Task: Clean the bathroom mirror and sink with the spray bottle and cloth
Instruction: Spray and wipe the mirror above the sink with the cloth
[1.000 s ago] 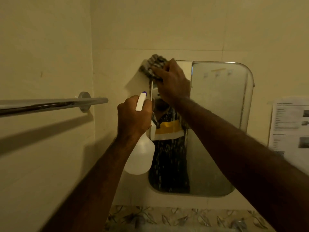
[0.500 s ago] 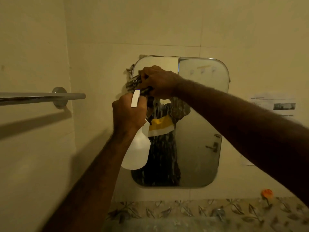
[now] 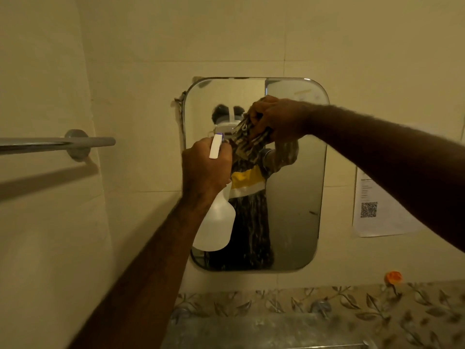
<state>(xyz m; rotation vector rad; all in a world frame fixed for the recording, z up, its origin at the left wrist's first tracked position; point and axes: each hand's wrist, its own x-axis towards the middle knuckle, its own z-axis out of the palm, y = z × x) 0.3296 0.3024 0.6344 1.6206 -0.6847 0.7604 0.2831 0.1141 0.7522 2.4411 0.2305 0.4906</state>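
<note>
A rounded rectangular mirror (image 3: 294, 210) hangs on the tiled wall ahead. My right hand (image 3: 274, 119) presses a bunched patterned cloth (image 3: 247, 141) against the mirror's upper middle. My left hand (image 3: 205, 172) grips the neck of a white spray bottle (image 3: 216, 225), held upright in front of the mirror's left side, its nozzle pointing at the glass. Wet streaks run down the lower left of the mirror. The sink is out of view.
A chrome towel bar (image 3: 57, 143) sticks out from the left wall at hand height. A paper notice with a QR code (image 3: 375, 205) is stuck to the wall right of the mirror. A leaf-patterned tile band (image 3: 352, 306) and a grey ledge (image 3: 264, 331) run below.
My right hand has wiped the cloth from the mirror's top left corner rightward to its upper middle. The left hand keeps the bottle in place. The view has shifted left and down.
</note>
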